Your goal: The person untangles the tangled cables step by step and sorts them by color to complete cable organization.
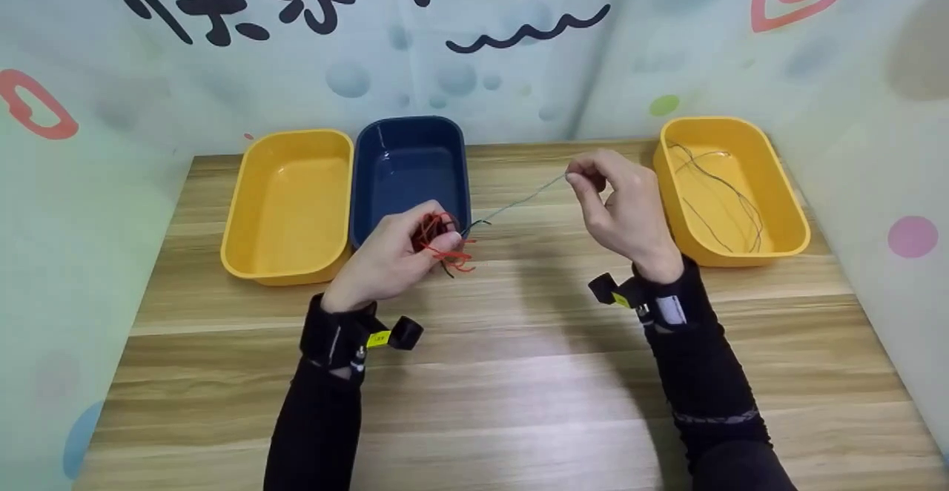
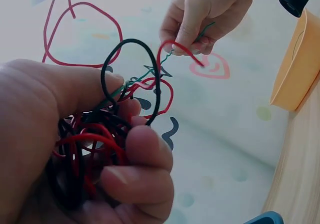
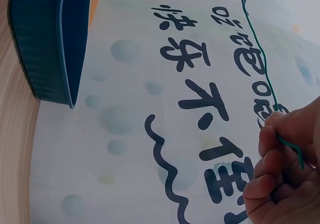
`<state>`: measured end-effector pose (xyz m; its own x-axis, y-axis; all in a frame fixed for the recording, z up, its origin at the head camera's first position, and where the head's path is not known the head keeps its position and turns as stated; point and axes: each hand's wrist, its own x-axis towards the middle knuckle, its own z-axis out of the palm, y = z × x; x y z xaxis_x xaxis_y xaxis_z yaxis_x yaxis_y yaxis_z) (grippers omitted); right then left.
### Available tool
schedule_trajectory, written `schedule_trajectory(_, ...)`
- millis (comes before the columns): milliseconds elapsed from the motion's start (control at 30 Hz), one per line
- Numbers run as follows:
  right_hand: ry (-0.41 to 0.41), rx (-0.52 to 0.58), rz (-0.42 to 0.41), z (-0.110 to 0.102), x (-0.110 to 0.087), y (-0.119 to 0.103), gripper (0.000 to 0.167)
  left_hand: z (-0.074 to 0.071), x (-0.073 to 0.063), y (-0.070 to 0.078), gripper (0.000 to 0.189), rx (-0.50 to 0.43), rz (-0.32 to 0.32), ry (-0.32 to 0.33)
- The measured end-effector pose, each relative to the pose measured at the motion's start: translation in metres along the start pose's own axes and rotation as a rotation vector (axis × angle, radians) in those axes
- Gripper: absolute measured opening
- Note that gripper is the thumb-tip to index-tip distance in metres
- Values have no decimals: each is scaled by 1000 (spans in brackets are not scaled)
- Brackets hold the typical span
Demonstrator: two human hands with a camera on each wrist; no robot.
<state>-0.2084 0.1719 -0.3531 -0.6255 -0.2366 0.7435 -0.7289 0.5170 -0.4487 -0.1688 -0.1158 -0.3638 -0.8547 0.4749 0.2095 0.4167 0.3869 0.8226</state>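
A tangled bundle of red and black wires (image 2: 100,139) sits in my left hand (image 1: 397,254), its fingers and thumb curled round it in front of the blue bin. Loose red ends stick out past the fingertips. My right hand (image 1: 623,205), up beside the right yellow bin, pinches a thin green wire (image 3: 262,58) between thumb and fingers. That wire stretches across the gap from the bundle to the right hand, with a short end poking out beyond the pinch in the right wrist view.
A yellow bin (image 1: 285,272) stands at the left, side by side with the blue bin (image 1: 411,124). Several thin wires (image 1: 715,176) lie inside the right yellow bin (image 1: 771,257). All stand on a wood-grain table (image 1: 489,394) before a printed backdrop (image 1: 296,98).
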Motion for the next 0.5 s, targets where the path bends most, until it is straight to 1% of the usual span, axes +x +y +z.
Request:
schedule_trajectory(333, 5, -5, -4, 0, 0, -1, 4, -4, -3, 2, 12, -112, -12, 2)
schedule_trajectory(433, 1, 0, -3, 0, 0, -2, 4, -4, -3, 1, 11, -181, -23, 11)
schedule_trajectory(500, -5, 4, -2, 0, 0, -2, 4, -5, -2, 0, 11, -235, -25, 40)
